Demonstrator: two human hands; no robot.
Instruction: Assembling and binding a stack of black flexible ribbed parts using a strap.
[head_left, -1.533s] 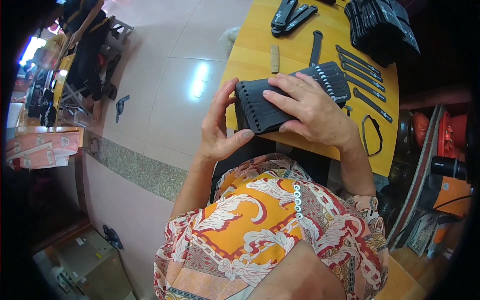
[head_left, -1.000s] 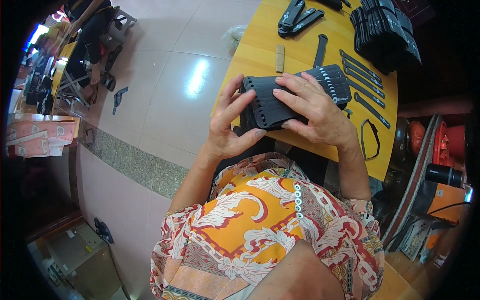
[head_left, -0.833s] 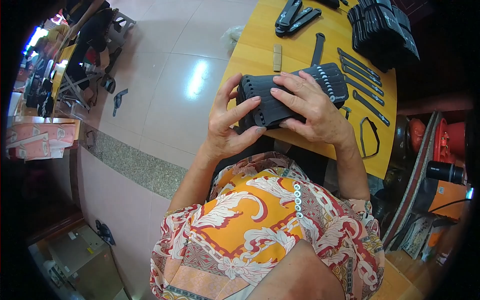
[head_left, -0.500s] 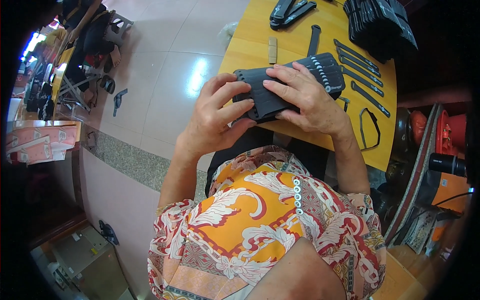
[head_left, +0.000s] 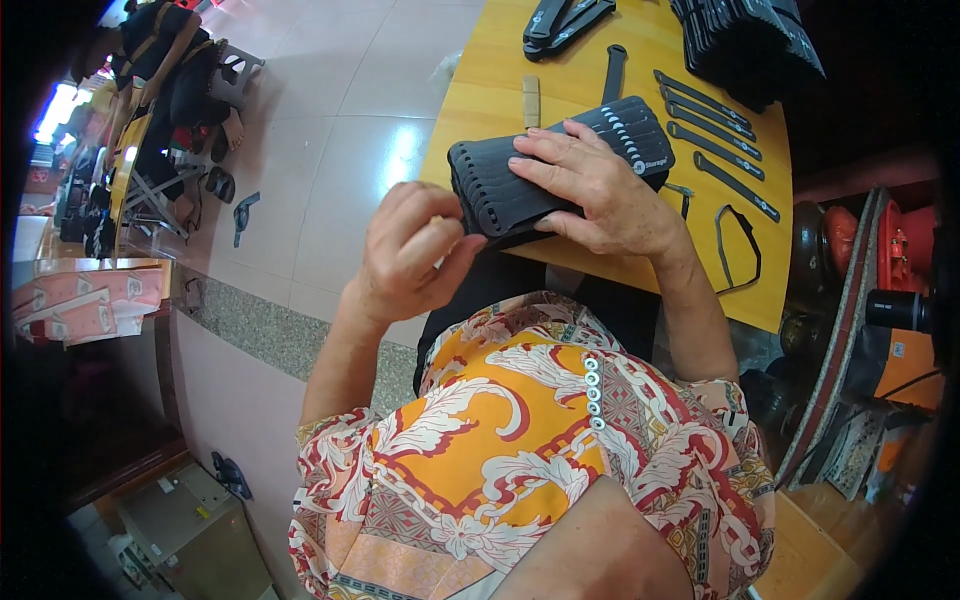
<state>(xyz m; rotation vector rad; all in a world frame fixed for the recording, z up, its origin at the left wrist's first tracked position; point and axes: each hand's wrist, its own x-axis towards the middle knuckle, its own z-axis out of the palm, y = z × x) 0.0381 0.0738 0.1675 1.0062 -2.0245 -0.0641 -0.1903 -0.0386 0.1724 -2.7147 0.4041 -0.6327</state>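
Note:
A thick stack of black straps (head_left: pixel 500 190) lies slantwise at the table's near left edge. Rounded ends with holes line its left side, and white-printed ends its right. My right hand (head_left: pixel 595 190) grips the stack, fingers across the top and thumb along the near side. Curled beside the holed left end is my left hand (head_left: pixel 415 245), its thumb tip close to the stack's near corner. Whatever those closed fingers hold, if anything, is hidden. Beyond the stack are a single black strap (head_left: pixel 614 75) and a small tan strip (head_left: pixel 531 101).
Several loose black straps (head_left: pixel 735 185) lie in a row on the yellow table (head_left: pixel 660 40). A looped black strap (head_left: pixel 738 250) rests nearer me. Tall black piles (head_left: pixel 745 45) stand at the back right. Another person (head_left: pixel 165 60) sits at far left.
My left hand has pulled back left and down from the top of the stack, its fingers curling in. My right hand and the stack have shifted slightly left in view.

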